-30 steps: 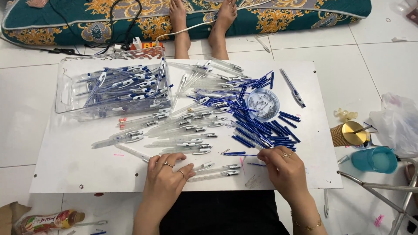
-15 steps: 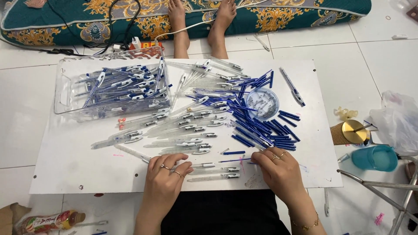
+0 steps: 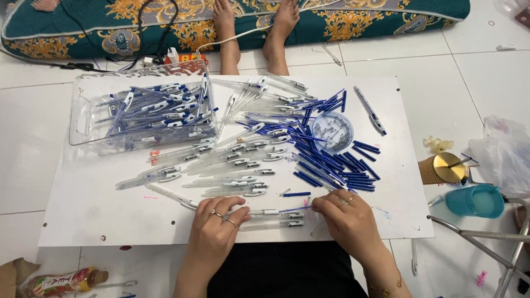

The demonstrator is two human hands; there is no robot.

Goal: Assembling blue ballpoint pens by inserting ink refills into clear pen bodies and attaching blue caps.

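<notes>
Looking down, we note the left hand (image 3: 218,221) pinning a clear pen barrel (image 3: 259,212) to the white board (image 3: 83,215), fingers closed over its end. We see the right hand (image 3: 345,218) pinching a blue refill (image 3: 293,209), tip at the barrel's mouth. Loose barrels (image 3: 226,165), refills (image 3: 331,165) and a clear tray (image 3: 143,107) lie beyond.

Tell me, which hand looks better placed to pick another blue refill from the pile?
Probably the right hand: the blue refill pile lies just beyond its fingers, while the left hand rests on a clear pen barrel.
</notes>
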